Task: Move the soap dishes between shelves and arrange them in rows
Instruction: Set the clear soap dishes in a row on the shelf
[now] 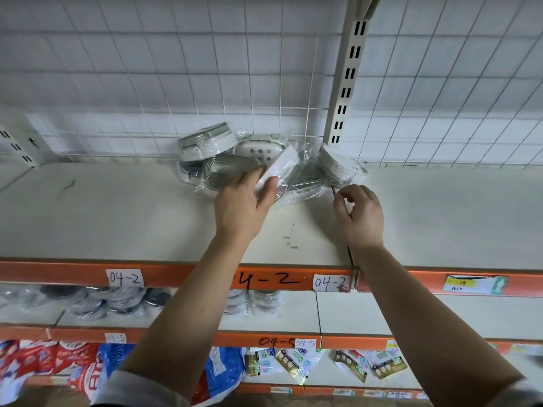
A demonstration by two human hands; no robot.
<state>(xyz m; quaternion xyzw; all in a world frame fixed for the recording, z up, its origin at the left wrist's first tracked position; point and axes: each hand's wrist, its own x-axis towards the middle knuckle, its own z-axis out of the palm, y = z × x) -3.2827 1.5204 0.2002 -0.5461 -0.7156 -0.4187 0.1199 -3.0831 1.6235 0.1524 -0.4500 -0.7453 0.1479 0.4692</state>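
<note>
Bottom shelf, nearest: red, blue and gold packets (293,365) lie below the arms; their print is too blurred to read.
Middle shelf edge: orange strip (235,339), far under the grip, marked "04-5" by hand, with a small white tag that seems to repeat it.
Middle shelf goods: wrapped round items, dark and clear (117,302), low and to the left of both hands; what they are I cannot tell.
Top shelf edge: orange rail (191,273) just below the wrists, "04-2" written on it in marker and on two white tags (125,278); a yellow-and-white price ticket (474,284) at the right is unreadable.
Right hand (360,215): empty, fingers loosely curled, thumb near forefinger; resting above the shelf seam, just right of the pile and touching none of it.
Left hand (244,204): fingers spread and closing on a flat white wrapped soap dish (279,165), thumb on its near edge; clearly the nearer hand.
Soap dish pile (223,154): a loose heap in clear film on the top shelf (117,207), directly ahead of the left fingertips, at the back against the wire grid (205,83).
Key relation: the held dish runs diagonally, near-left to far-right, away from the palm; the grey ribbed dish (226,171) lies just left of the fingers.
Judgement: pulling toward the rail should free it, though crinkled film could drag neighbours.
</note>
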